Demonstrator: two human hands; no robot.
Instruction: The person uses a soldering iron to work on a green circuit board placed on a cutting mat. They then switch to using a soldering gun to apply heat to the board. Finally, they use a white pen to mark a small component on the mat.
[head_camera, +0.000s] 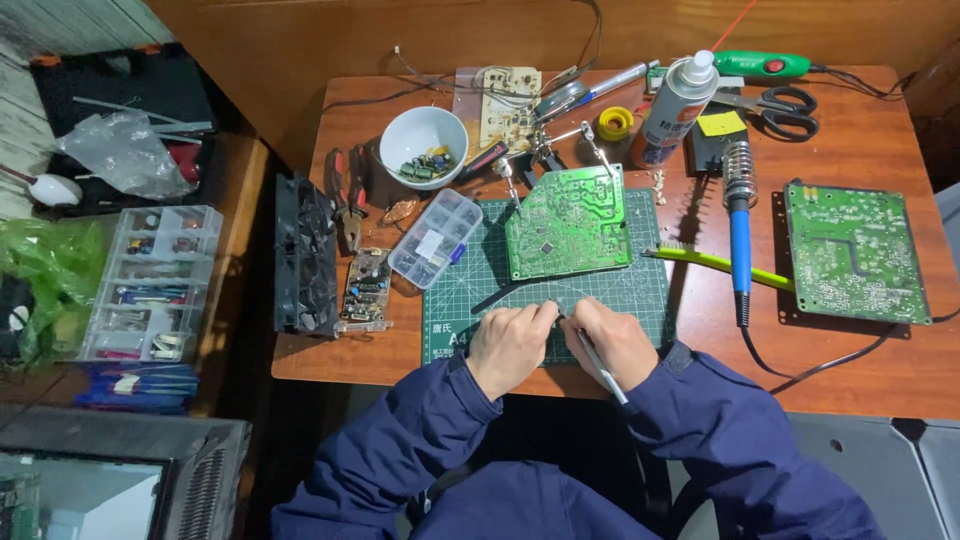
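Head view. Left hand (510, 345) and right hand (617, 340) lie close together at the near edge of the green cutting mat (640, 290), fingers curled inward. The right hand is closed round a slim silver tool (598, 362) whose shaft runs back toward the sleeve. The left hand's fingertips are pinched at the tool's tip; what they hold, if anything, is too small to tell.

The green circuit board (568, 222) is propped tilted on a clip stand (545, 150) at the mat's far half, well apart from the hands. Bare mat lies between board and hands.

Left of the mat: a clear parts box (436, 238) overlapping its corner. Right: a yellow-green tool (715, 263) and a blue soldering iron (739, 235). A second board (855, 252) sits near the table's right edge.
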